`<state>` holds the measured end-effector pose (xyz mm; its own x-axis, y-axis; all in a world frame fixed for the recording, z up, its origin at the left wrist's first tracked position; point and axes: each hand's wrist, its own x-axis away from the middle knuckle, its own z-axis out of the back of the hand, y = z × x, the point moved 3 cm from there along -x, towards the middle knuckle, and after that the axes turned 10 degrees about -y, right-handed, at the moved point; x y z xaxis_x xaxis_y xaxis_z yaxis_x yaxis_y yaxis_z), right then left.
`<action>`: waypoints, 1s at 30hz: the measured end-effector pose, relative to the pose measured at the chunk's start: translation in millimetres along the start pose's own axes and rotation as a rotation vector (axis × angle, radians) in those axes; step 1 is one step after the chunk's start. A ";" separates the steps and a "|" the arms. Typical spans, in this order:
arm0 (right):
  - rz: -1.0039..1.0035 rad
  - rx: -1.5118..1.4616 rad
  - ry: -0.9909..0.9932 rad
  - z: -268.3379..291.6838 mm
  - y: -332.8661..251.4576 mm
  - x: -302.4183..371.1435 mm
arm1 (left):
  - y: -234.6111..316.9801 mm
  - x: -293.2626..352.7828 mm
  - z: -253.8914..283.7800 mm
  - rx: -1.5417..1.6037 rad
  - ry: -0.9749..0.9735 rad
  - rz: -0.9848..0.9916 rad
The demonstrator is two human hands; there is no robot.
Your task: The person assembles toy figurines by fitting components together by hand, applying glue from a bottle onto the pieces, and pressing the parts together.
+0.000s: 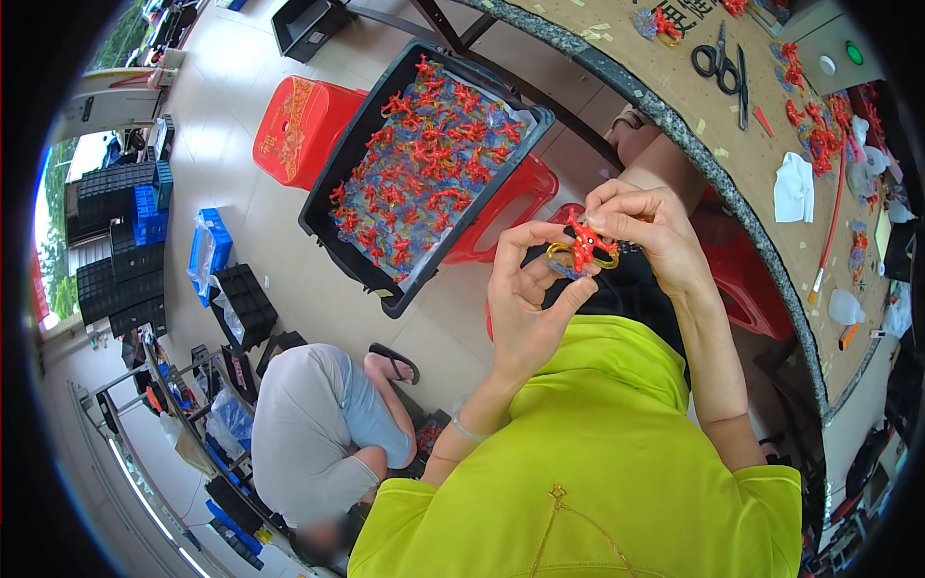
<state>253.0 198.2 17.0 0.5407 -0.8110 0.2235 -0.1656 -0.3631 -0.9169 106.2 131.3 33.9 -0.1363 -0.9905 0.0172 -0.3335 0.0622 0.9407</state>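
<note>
A small red figurine with gold loops and a bluish translucent base is held up in front of my lap. My left hand grips it from the left, thumb and fingers closed on its base and side. From the upper right, my right hand pinches at the figurine's top; whatever small piece may lie between those fingertips is too small to make out. Beyond my left hand, a black crate stands tilted in the view, filled with many similar red and blue figurines on a pale liner.
Red stools stand by and under the crate. To the right, a stone-edged worktable bears scissors, a long red brush, a white cloth and more figurines. Another person is at lower left. Dark bins are stacked far left.
</note>
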 end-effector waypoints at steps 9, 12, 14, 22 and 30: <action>-0.010 -0.031 -0.018 0.9 2.8 -0.1 | 1.9 0.8 -3.1 -0.115 0.001 -0.023; -0.016 -0.050 -0.030 1.4 4.7 -0.2 | 8.0 1.1 -4.5 -0.270 0.012 -0.018; -0.023 -0.055 -0.034 1.7 6.5 -0.3 | 9.4 1.3 -5.1 -0.354 0.014 0.006; -0.025 -0.063 -0.043 2.0 8.1 1.1 | 6.4 1.4 -5.4 -0.424 0.021 -0.051; -0.027 -0.105 -0.085 -0.1 9.1 -1.3 | 8.9 4.9 -3.7 -0.635 0.099 -0.120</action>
<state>250.7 195.9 8.4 0.6138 -0.7596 0.2150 -0.2327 -0.4343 -0.8702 106.0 126.6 43.6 -0.0359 -0.9946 -0.0974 0.2786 -0.1036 0.9548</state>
